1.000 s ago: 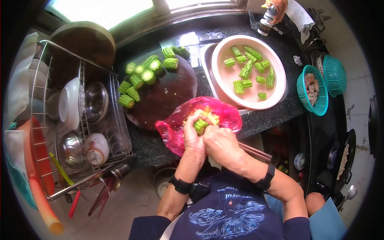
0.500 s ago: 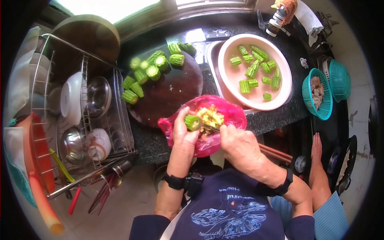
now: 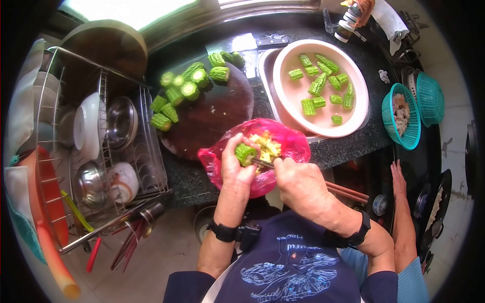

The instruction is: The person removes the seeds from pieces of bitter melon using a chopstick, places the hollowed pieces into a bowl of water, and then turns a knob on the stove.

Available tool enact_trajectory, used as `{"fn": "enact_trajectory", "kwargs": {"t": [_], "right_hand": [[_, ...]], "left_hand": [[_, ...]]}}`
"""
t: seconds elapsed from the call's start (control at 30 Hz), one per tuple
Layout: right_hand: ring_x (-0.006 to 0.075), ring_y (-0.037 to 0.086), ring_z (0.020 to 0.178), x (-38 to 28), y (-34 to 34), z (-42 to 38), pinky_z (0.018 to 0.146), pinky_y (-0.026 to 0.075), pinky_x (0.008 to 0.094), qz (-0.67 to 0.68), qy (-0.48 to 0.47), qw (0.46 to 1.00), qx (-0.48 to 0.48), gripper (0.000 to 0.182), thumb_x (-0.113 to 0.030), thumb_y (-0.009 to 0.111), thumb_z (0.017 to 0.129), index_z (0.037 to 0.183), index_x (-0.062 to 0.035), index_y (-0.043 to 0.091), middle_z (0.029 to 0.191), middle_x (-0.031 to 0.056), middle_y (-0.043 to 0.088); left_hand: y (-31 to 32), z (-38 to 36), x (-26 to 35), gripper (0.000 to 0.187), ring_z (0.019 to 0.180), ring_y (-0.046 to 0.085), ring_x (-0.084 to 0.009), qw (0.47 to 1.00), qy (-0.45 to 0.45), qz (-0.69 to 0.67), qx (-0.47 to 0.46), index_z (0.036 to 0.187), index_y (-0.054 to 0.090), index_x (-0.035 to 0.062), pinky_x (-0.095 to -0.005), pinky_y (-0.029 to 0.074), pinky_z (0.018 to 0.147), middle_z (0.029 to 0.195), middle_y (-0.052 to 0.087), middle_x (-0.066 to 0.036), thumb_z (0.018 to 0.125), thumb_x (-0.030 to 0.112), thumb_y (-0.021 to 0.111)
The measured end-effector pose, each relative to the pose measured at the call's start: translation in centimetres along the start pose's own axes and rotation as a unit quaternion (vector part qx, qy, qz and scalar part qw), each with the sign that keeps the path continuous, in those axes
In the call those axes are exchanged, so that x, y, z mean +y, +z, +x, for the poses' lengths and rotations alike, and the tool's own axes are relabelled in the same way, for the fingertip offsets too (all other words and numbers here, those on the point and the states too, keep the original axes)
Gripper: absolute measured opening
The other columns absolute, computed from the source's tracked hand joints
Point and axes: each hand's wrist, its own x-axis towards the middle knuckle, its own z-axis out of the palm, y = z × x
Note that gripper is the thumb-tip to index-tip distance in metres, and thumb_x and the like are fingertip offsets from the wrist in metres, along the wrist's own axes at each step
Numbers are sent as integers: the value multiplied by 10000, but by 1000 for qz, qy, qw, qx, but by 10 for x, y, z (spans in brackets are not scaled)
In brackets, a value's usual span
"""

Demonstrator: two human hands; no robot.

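Observation:
My left hand [image 3: 235, 166] is closed round a short ridged green bitter melon piece [image 3: 244, 154], its cut end facing right. In my right hand [image 3: 302, 186] is a pair of brown chopsticks [image 3: 346, 192], gripped low. Their dark tips reach the melon's cut end. Just beneath both hands sits an open pink plastic bag [image 3: 294, 139] with pale yellow pulp [image 3: 266, 144] in it. The bag's lower part is partly hidden by my hands.
Bitter melon pieces lie on a round dark board [image 3: 222, 108]; others are in a pale basin [image 3: 361, 96]. A dish rack [image 3: 103, 81] stands left. Right are a teal basket [image 3: 415, 129] and another person's hand [image 3: 398, 177]. A knife [image 3: 273, 41] lies at the back.
The chopstick tips have gone from the pulp in the bag to the melon's cut end. The other person's hand has shifted slightly. My view has moved a little.

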Motion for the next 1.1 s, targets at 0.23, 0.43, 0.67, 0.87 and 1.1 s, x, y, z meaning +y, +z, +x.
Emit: {"fn": "enact_trajectory", "kwargs": {"t": [0.23, 0.43, 0.67, 0.87, 1.1], "right_hand": [[257, 627, 589, -6, 12, 3, 503, 506, 349, -15, 8, 1000, -11, 74, -42, 567, 680, 737, 6, 563, 647, 115, 548], [134, 543, 557, -10, 56, 8, 437, 433, 231, -203, -10, 977, 58, 80, -136, 583, 619, 669, -75, 565, 634, 41, 499], [206, 610, 569, -2, 13, -8, 493, 495, 303, -47, 10, 998, 30, 112, -49, 588, 658, 750, -28, 529, 668, 93, 541], [268, 616, 579, -4, 11, -13, 521, 504, 348, 23, 18, 999, 14, 146, -31, 585, 656, 783, -7, 517, 684, 136, 559], [252, 612, 571, -9, 10, -18, 523, 505, 341, 3, 6, 999, 40, 137, -31, 585, 659, 777, -7, 521, 703, 133, 561]], "left_hand": [[0, -2, -8, 72, 654, 541, -126, 996, 55, 65, -6, 813, 535, 49, -288, 509, 627, 722, 550, -35, 788, 31, 600], [-10, 5, -30, 70, 602, 550, -169, 995, -53, 57, 61, 811, 535, 64, -295, 508, 597, 661, 550, -53, 809, 93, 598], [-11, 4, 2, 77, 732, 561, -174, 999, 31, -36, 14, 757, 552, 37, -341, 517, 713, 720, 559, -60, 796, 84, 599], [-11, 4, -6, 169, 673, 531, -158, 997, -14, -76, 15, 708, 544, 57, -295, 502, 637, 704, 541, -54, 818, 151, 631], [-8, -2, -10, 174, 658, 516, -153, 995, -29, -85, -37, 711, 544, 53, -286, 499, 628, 700, 516, -45, 828, 155, 624]]}}
